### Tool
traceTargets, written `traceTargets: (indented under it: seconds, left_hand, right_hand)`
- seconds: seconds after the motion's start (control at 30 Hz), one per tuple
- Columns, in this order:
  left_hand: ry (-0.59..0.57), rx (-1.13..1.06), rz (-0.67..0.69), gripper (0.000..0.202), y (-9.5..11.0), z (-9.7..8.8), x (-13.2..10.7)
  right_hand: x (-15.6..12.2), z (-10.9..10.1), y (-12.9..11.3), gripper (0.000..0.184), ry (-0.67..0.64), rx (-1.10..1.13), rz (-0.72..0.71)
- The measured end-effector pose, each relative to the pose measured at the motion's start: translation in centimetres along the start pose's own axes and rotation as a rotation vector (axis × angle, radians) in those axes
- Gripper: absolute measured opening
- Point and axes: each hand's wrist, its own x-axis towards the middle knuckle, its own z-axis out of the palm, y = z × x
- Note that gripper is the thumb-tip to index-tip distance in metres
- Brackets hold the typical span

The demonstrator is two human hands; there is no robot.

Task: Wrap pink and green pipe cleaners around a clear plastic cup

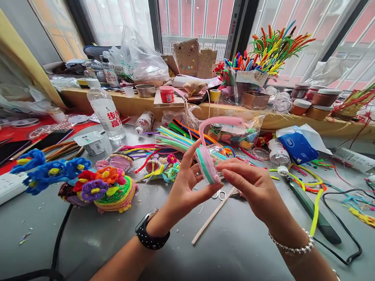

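Between my hands, above the table, is a round coil of pink and mint-green pipe cleaner [206, 166]. A loose pink pipe cleaner end [222, 119] arches up from it and bends to the right. My left hand [188, 183] grips the coil from the left, thumb at its lower edge and fingers at its side and back. My right hand [251, 184] has its thumb and fingertips pinched together at the coil's right edge; what exactly lies between them is hard to see. Scissors [221, 195] and a wooden stick [213, 218] lie on the table below.
Finished pipe-cleaner flowers [55, 170] and a flower-topped round piece [116, 193] stand at left. Behind are loose pipe cleaners [175, 139] and a water bottle [105, 110]. A black-handled tool [316, 214], a blue tissue pack [297, 143] and a black cable [356, 235] lie right.
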Motion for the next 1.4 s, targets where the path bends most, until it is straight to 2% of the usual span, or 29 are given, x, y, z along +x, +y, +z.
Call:
traceTargets:
  seconds: [0.27, 0.57, 0.73, 1.03, 1.4]
  left_hand:
    - [-0.019, 0.049, 0.015, 0.076, 0.01, 0.16, -0.33]
    - [-0.031, 0.086, 0.003, 0.073, -0.29, 0.37, -0.65]
    - [-0.022, 0.097, 0.028, 0.073, -0.56, 0.34, -0.72]
    - [-0.031, 0.094, 0.013, 0.075, -0.42, 0.50, -0.62]
    - [-0.034, 0.058, 0.025, 0.072, -0.78, 0.45, -0.77]
  right_hand:
    - [-0.12, -0.28, -0.58, 0.019, -0.142, 0.004, 0.057]
    - [-0.34, -0.15, -0.52, 0.014, -0.093, -0.040, 0.046]
    - [-0.29, -0.15, -0.77, 0.011, -0.120, -0.012, 0.039]
    - [-0.23, -0.05, -0.66, 0.015, -0.140, 0.035, 0.111]
    - [-0.19, 0.05, -0.80, 0.014, -0.165, 0.034, 0.104]
